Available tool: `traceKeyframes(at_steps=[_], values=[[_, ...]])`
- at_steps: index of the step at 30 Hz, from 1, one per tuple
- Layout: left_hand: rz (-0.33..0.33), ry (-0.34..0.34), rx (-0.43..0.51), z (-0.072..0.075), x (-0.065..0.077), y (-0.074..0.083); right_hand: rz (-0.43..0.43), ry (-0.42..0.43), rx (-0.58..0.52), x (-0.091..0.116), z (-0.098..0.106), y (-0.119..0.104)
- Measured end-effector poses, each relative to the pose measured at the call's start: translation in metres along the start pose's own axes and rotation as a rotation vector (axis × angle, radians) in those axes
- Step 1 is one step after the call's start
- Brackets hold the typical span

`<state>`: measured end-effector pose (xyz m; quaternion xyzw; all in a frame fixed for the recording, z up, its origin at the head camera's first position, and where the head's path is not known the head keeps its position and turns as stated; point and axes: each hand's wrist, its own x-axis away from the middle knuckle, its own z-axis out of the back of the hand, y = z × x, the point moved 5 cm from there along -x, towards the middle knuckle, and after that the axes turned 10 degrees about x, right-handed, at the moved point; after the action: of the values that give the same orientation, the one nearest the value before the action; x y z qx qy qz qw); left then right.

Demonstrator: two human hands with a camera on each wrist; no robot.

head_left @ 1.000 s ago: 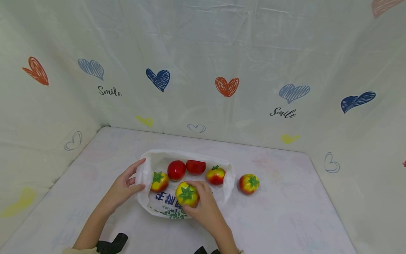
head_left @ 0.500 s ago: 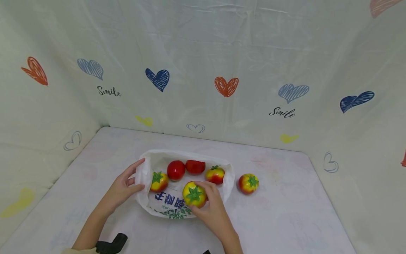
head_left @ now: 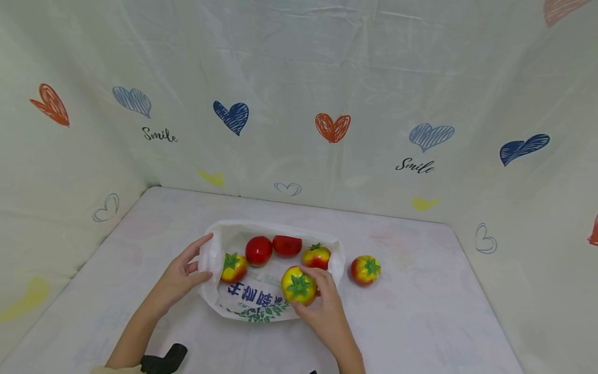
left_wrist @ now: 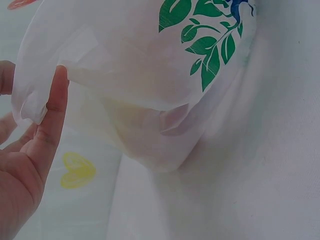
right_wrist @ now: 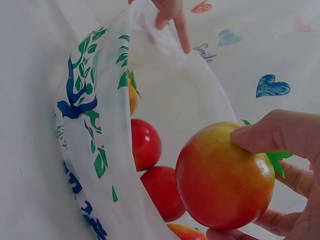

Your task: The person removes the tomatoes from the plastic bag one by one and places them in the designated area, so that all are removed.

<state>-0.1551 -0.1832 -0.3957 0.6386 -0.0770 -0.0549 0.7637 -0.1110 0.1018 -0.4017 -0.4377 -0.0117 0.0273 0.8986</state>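
Observation:
A white plastic bag [head_left: 212, 262] with green leaves and blue lettering lies with its mouth wide on the table. My left hand [head_left: 178, 283] pinches the bag's left rim, its thumb [left_wrist: 59, 95] against the film. Above the bag's right part, my right hand [head_left: 327, 311] holds a yellow-red tomato [head_left: 298, 284] with a green star-shaped calyx, gripped between thumb and fingers in the right wrist view. Inside the bag are a yellow-red tomato [head_left: 234, 267] at the left, two red tomatoes [head_left: 259, 251] at the back, and another yellow-red tomato [head_left: 316, 255] at the right.
One more yellow-red tomato [head_left: 366, 270] sits on the white table [head_left: 420, 311], just right of the bag. A pale curtain [head_left: 289, 62] with printed hearts stands behind the table and along its sides. A black strap piece [head_left: 164, 359] is at the left wrist.
My right hand has moved to the right with the tomato, from over the middle of the bag to its right part. My left hand and the bag stay in place.

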Motion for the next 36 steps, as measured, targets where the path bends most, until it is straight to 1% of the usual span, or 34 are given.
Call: traceKeyframes(at_steps=[10,20,26,36], values=[[0.010,0.014,-0.011,0.001,0.000,0.002,-0.041,0.042,-0.014,0.007,0.005,0.007],[0.015,0.014,-0.003,0.001,-0.001,-0.002,-0.069,0.083,-0.045,0.014,0.015,0.014],[0.007,0.017,-0.001,0.001,-0.001,-0.002,-0.085,0.135,-0.057,0.017,0.022,0.022],[0.007,0.022,-0.019,0.001,-0.001,-0.003,-0.080,0.245,-0.063,0.021,0.041,0.036]])
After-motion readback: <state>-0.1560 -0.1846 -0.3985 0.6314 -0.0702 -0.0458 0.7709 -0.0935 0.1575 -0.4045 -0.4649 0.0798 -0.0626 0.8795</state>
